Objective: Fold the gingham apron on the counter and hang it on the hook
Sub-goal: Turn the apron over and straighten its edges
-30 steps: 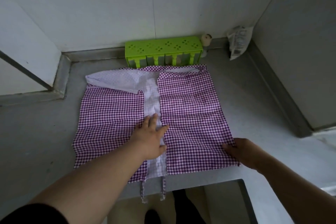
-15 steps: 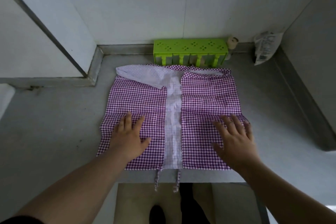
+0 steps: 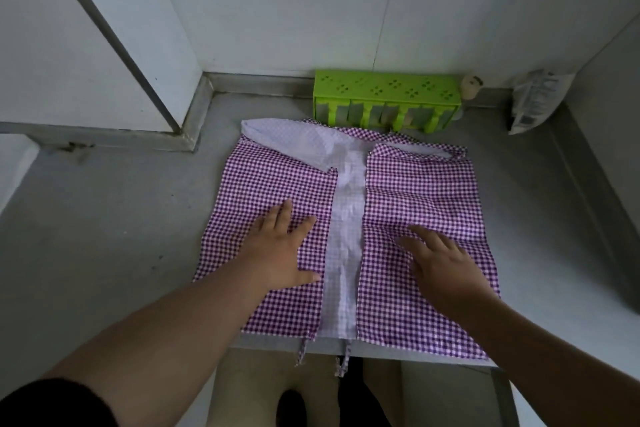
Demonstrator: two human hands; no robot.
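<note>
Gingham apron (image 3: 415,191): purple-and-white check, spread flat on grey counter (image 3: 104,218), both sides folded inward, pale reverse strip showing down the middle; two ties hang over the near edge. Left hand (image 3: 280,250): flat on left panel, fingers straight and spread, gripping nothing. Right hand (image 3: 440,260): flat on right panel, fingers extended, gripping nothing. Green perforated rack (image 3: 386,94): against back wall, just beyond apron. Plastic packet (image 3: 533,100): far right corner.

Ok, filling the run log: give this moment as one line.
stage: folding | apron: flat on counter, sides folded in | left hand: flat on it | right hand: flat on it
</note>
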